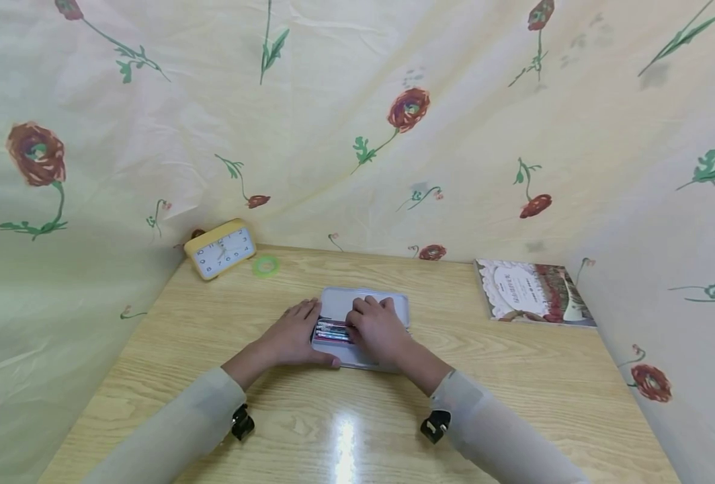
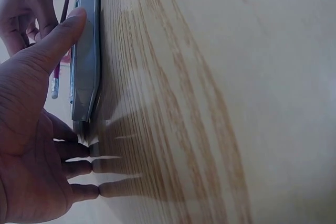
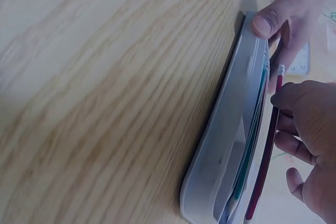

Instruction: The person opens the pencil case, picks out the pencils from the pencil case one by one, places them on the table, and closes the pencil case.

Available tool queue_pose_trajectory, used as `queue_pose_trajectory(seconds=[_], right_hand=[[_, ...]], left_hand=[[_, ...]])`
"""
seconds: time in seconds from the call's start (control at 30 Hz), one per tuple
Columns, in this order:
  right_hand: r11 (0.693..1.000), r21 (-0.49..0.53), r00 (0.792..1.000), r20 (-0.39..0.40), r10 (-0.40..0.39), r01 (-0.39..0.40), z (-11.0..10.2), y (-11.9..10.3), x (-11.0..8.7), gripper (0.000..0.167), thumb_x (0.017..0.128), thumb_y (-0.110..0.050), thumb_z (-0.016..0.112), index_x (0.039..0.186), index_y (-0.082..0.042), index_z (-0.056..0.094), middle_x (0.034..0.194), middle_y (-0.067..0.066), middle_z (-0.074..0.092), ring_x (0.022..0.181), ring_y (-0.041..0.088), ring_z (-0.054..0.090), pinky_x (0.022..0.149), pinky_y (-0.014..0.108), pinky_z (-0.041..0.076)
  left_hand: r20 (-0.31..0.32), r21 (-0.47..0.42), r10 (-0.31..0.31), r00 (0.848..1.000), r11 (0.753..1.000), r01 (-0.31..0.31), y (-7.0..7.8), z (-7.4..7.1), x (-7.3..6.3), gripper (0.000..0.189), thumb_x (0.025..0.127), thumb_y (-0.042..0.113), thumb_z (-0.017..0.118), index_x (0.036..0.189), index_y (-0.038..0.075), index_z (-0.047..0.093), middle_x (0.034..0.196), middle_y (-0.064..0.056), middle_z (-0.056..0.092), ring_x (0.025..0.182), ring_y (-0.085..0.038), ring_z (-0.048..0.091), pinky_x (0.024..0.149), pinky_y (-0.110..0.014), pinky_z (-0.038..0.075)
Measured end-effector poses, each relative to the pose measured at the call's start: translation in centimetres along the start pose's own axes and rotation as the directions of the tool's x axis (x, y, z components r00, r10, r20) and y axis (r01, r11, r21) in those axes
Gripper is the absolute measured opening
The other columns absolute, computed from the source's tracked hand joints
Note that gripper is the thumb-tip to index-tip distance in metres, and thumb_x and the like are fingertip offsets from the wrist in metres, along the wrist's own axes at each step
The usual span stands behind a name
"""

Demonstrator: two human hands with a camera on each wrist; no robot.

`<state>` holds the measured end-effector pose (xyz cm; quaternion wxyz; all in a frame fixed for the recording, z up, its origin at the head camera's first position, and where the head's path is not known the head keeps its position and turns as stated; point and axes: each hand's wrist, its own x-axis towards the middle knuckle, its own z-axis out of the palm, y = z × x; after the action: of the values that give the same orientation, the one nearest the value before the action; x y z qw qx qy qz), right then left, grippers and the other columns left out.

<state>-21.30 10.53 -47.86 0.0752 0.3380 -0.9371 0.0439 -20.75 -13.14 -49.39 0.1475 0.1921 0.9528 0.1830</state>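
Observation:
A grey pencil case (image 1: 337, 304) lies on the wooden table, its lid folded back to the far side. Several pencils (image 1: 332, 333) show inside it. My left hand (image 1: 292, 337) rests against the case's left end, thumb on the near rim; its other fingers stretch out beside the case, tips at the tabletop in the left wrist view. Over the case's right half, my right hand (image 1: 382, 329) pinches a dark red pencil (image 3: 268, 142) near its white eraser end. The pencil is held just above the open case, lengthwise along it. A green pencil (image 3: 251, 142) lies inside.
A yellow-framed clock (image 1: 224, 250) stands at the table's back left corner, with a green tape roll (image 1: 257, 266) beside it. Toward the back right lies a book or booklet (image 1: 515, 292). Flower-patterned cloth (image 1: 309, 134) encloses the table behind and at both sides.

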Motion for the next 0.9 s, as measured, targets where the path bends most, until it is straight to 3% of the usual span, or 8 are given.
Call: queue_pose_trajectory(seconds=[0.47, 0.9], right_hand=[[0.999, -0.044, 1.000, -0.022, 0.021, -0.022, -0.9, 1.9, -1.3, 0.008, 0.103, -0.025, 0.081, 0.103, -0.017, 0.082, 0.104, 0.000, 0.068, 0.096, 0.023, 0.058, 0.094, 0.057, 0.053], [0.993, -0.113, 0.992, -0.121, 0.028, -0.042, -1.2, 5.4, -3.7, 0.009, 0.097, -0.022, 0.087, 0.097, -0.016, 0.080, 0.100, 0.003, 0.067, 0.094, 0.026, 0.060, 0.089, 0.062, 0.057]], left_hand=[[0.007, 0.006, -0.007, 1.000, 1.000, 0.007, -0.1, 0.2, 0.2, 0.144, 0.080, 0.089, 0.076, 0.175, -0.002, 0.017, 0.185, -0.022, 0.020, 0.173, -0.042, 0.018, 0.142, -0.055, 0.019], [0.020, -0.011, -0.013, 1.000, 1.000, 0.013, -0.1, 0.3, 0.2, 0.143, 0.081, 0.086, 0.078, 0.176, -0.001, 0.015, 0.185, -0.022, 0.018, 0.173, -0.042, 0.015, 0.143, -0.055, 0.016]])
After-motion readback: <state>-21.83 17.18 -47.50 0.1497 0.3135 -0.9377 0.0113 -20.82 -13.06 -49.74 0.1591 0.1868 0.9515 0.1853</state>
